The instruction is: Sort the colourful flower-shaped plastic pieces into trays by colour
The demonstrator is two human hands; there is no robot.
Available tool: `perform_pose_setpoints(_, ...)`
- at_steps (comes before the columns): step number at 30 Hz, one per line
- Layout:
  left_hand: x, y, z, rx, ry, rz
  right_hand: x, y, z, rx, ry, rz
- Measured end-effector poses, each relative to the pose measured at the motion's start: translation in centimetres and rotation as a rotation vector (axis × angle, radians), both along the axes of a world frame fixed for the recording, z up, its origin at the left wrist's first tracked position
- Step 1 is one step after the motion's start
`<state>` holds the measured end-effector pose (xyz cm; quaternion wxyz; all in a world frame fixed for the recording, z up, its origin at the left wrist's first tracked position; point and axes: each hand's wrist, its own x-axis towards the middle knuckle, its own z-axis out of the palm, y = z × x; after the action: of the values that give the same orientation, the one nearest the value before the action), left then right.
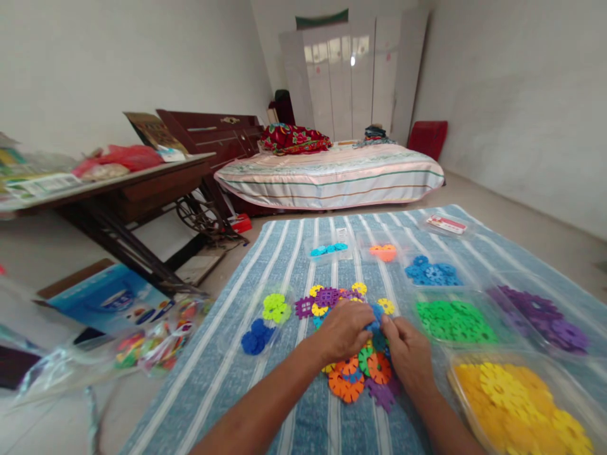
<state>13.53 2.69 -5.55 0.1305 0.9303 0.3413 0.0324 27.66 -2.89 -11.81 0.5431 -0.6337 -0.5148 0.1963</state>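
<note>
Blue plastic pieces (378,311), partly hidden by fingers, sit above a loose pile (345,383) on the striped cloth (294,272). The left hand (347,328) and right hand (408,347) pinch them narrowly between fingertips. The pile mixes flat, notched discs in orange, yellow and green with spiky purple shapes, some square and latticed. Clear tubs (474,355) of sorted colours stand around.

Noted pale walls (118,57), greyish floor (512,221). Observed striped-covered bed (332,183), dark-red headboard (208,129), glossy pale wardrobe (332,95) beyond. Recorded bright glint (353,60) on its doors. Logged treadle table (152,189) at left.
</note>
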Motion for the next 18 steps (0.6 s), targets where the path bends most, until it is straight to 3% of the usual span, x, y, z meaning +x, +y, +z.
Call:
perform_pose_setpoints(3, -1.3, -1.2, -0.5, -0.010, -0.141, -0.008, 0.0, 0.0, 0.0, 0.013, -0.032, -0.007)
perform_pose_setpoints(12, -2.8, -2.6, -2.3, 0.013, -0.396, 0.258, -0.2, -0.1, -0.6, 0.124, -0.212, 0.111)
perform_pose_setpoints(18, -3.6, -2.9, -3.4, 0.143, -0.533, 0.275, -0.3, -0.4, -0.7, 0.172, -0.263, 0.179)
